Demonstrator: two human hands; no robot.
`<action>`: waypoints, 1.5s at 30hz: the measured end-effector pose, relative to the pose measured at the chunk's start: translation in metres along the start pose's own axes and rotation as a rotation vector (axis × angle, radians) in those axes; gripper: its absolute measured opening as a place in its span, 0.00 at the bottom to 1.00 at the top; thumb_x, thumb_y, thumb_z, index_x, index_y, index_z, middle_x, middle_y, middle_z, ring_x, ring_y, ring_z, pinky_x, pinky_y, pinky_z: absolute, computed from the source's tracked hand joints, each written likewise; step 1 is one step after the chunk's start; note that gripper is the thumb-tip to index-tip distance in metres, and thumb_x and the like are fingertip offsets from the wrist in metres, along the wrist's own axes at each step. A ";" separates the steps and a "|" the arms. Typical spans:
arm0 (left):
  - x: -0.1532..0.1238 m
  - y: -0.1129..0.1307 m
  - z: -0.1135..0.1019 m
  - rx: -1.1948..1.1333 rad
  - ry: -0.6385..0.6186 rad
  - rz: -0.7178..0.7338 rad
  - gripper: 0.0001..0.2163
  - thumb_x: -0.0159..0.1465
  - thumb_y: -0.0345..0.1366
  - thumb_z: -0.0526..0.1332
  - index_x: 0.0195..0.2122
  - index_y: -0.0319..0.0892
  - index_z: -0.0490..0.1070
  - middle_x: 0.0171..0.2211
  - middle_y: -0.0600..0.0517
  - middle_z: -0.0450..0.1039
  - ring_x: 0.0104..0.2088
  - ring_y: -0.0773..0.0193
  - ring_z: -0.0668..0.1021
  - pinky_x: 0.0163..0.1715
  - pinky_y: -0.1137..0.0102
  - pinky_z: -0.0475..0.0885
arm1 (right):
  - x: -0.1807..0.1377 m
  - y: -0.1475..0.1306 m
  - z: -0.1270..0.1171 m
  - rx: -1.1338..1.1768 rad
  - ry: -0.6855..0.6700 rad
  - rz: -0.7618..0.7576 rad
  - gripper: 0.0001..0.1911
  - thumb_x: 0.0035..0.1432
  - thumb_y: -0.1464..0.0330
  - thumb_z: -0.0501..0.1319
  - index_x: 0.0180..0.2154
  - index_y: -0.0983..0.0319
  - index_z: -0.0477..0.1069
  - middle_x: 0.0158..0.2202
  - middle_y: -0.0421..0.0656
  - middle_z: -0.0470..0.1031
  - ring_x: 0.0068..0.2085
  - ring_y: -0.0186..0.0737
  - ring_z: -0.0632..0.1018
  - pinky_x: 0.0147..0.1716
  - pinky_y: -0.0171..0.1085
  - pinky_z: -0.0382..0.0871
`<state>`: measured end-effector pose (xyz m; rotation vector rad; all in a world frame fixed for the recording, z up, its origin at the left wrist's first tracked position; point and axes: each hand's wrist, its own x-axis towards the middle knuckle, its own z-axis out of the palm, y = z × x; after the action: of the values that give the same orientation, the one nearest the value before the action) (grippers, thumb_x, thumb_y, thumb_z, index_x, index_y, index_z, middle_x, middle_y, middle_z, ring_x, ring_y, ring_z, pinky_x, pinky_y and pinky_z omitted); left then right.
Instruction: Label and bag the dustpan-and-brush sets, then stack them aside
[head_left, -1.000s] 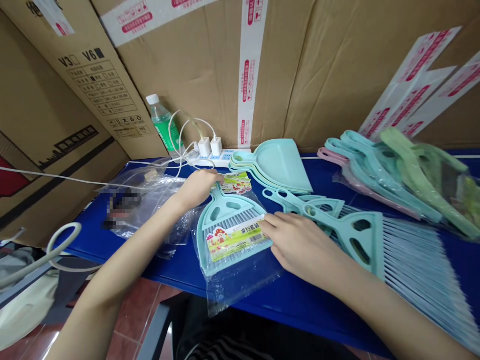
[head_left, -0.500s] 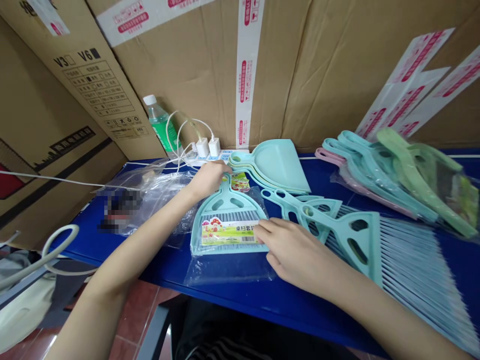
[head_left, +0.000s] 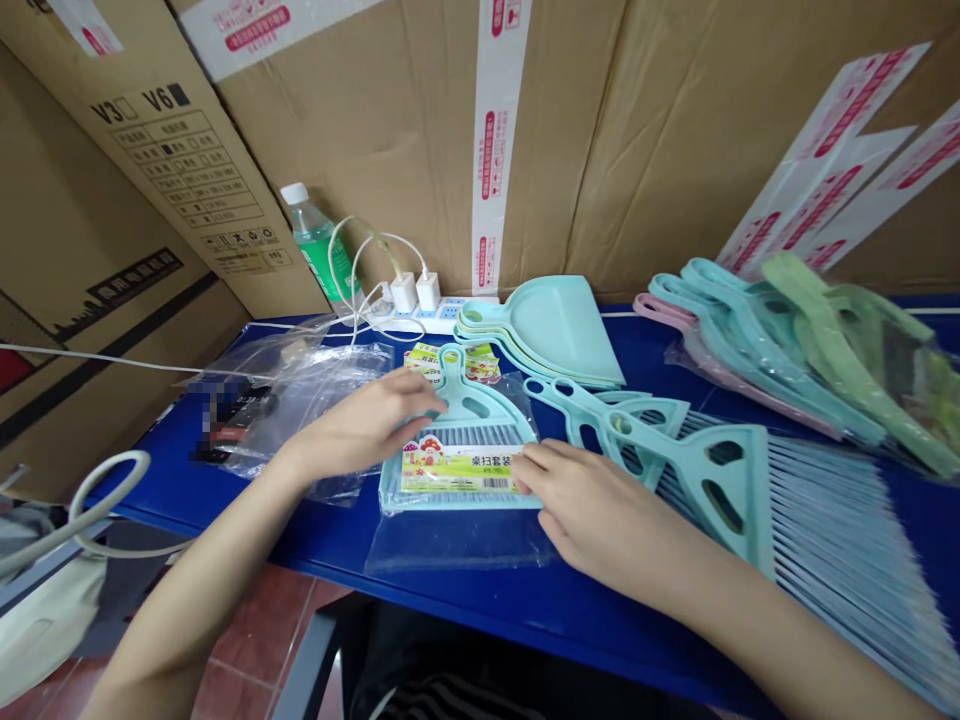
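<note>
A light-blue brush and dustpan set (head_left: 459,407) lies in a clear plastic bag (head_left: 465,540), its handle pointing away from me. Across its bristles is a printed label card (head_left: 442,466) with red mushrooms. My left hand (head_left: 379,415) is over the set's left side, thumb and fingers apart, holding nothing. At the card's right end, my right hand (head_left: 574,500) has its fingers curled onto the card; the fingertips are partly hidden. Loose light-blue brushes (head_left: 675,455) with grey bristles lie beyond my right hand.
Stacked dustpans (head_left: 562,325) sit behind the set, beside more label cards (head_left: 480,362). Clear bags (head_left: 322,385) lie on the left of the blue table (head_left: 465,600). A power strip (head_left: 457,308) and bottle (head_left: 322,245) stand by the boxes. Bagged sets (head_left: 780,340) pile at right.
My left hand has let go of the set's handle and come down toward me, to the left side of the bagged set. The right hand stays at the card's right end.
</note>
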<state>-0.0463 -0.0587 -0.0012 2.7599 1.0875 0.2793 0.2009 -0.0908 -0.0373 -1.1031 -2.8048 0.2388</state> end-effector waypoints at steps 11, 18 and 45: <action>-0.047 0.027 0.029 -0.102 -0.019 0.001 0.09 0.67 0.34 0.58 0.47 0.43 0.72 0.39 0.48 0.73 0.40 0.59 0.75 0.43 0.62 0.73 | -0.005 0.001 -0.002 0.079 0.042 0.002 0.11 0.48 0.82 0.55 0.29 0.60 0.65 0.31 0.41 0.73 0.32 0.40 0.75 0.31 0.37 0.65; -0.055 0.031 0.035 0.013 0.037 0.064 0.11 0.69 0.29 0.51 0.46 0.40 0.72 0.36 0.48 0.73 0.36 0.60 0.75 0.40 0.63 0.73 | -0.003 0.003 0.002 0.090 0.045 -0.032 0.07 0.53 0.79 0.57 0.32 0.61 0.67 0.33 0.43 0.74 0.35 0.43 0.76 0.34 0.40 0.68; -0.075 0.043 0.032 0.218 0.104 0.033 0.15 0.72 0.29 0.44 0.42 0.38 0.72 0.37 0.46 0.76 0.39 0.58 0.80 0.34 0.66 0.79 | -0.004 0.001 0.004 -0.037 0.123 -0.108 0.12 0.45 0.82 0.56 0.29 0.60 0.64 0.30 0.40 0.70 0.29 0.40 0.74 0.28 0.39 0.64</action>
<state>-0.0639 -0.1439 -0.0311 2.9875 1.1624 0.3299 0.2039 -0.0929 -0.0416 -0.9358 -2.7583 0.1046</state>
